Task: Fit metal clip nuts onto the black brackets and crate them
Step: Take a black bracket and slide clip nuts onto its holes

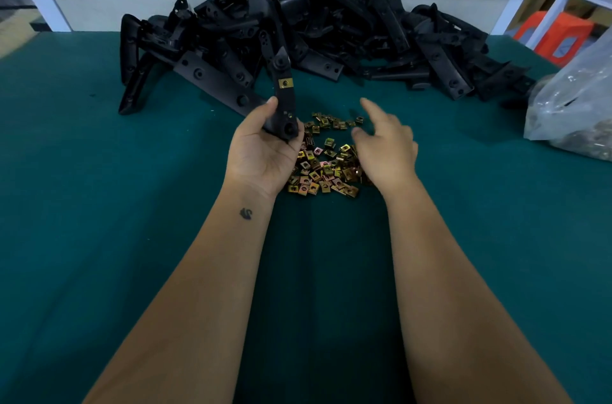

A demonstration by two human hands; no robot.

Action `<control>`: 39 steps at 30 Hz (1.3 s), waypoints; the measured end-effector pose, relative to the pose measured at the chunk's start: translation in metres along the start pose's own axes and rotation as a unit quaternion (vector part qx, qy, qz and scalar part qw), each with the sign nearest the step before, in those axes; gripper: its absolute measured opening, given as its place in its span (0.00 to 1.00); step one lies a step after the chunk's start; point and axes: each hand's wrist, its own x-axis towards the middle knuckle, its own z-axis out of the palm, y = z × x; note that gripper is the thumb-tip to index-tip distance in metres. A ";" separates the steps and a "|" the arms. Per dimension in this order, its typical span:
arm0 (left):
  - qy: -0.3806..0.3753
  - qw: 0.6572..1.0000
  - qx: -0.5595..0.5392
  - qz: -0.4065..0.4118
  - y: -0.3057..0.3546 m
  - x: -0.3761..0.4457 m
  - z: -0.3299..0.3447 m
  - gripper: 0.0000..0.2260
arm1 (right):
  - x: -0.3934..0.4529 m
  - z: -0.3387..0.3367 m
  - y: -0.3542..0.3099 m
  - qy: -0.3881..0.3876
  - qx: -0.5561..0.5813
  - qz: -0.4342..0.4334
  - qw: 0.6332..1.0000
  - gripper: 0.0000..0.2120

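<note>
My left hand (261, 152) grips the lower end of a black bracket (283, 95), held upright above the table. One brass-coloured clip nut (284, 83) sits on the bracket's middle. My right hand (385, 147) hovers over a loose heap of clip nuts (323, 168), fingers spread and slightly blurred, with nothing visible in it. A large pile of black brackets (298, 32) lies at the far edge of the table.
The table is covered in a green mat (99, 205). A clear plastic bag (576, 112) with small parts lies at the right edge. An orange stool (556, 36) and a white frame stand beyond the table on the right. No crate is in view.
</note>
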 end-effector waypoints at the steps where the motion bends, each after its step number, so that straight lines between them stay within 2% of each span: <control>1: 0.006 1.000 0.010 0.000 -0.001 0.000 0.000 0.04 | -0.001 0.002 -0.001 -0.035 -0.049 -0.027 0.998 0.23; 4: 0.008 0.999 0.032 -0.002 -0.003 0.000 0.000 0.04 | -0.002 0.009 -0.003 -0.084 -0.153 -0.077 0.982 0.22; 9: 0.016 1.000 0.026 0.003 -0.005 0.001 -0.002 0.03 | -0.004 0.015 -0.010 0.000 -0.123 -0.123 0.985 0.17; 15: 0.018 1.000 0.015 0.018 -0.008 0.001 -0.003 0.02 | -0.010 0.016 -0.018 0.028 -0.062 -0.100 0.993 0.12; 20: 0.029 0.999 0.012 0.027 -0.009 0.001 -0.002 0.02 | -0.009 0.016 -0.019 0.003 -0.136 -0.098 0.986 0.14; 24: 0.045 0.998 0.034 0.018 -0.009 0.002 0.000 0.02 | -0.011 0.014 -0.017 0.012 -0.108 -0.088 0.990 0.11; 28: 0.050 0.998 0.030 0.009 -0.008 0.003 -0.001 0.01 | -0.014 0.013 -0.017 0.039 0.018 -0.069 0.997 0.04; 31: 0.045 0.998 0.049 0.012 -0.008 0.002 -0.001 0.01 | -0.016 0.011 -0.023 0.068 0.168 -0.056 0.982 0.06; 36: 0.015 0.998 0.053 0.014 -0.009 0.001 -0.001 0.02 | -0.019 0.007 -0.035 0.045 0.421 -0.032 0.905 0.09; 39: -0.020 0.998 0.056 0.019 -0.010 0.001 -0.001 0.05 | -0.021 0.007 -0.039 0.007 0.504 -0.034 0.863 0.09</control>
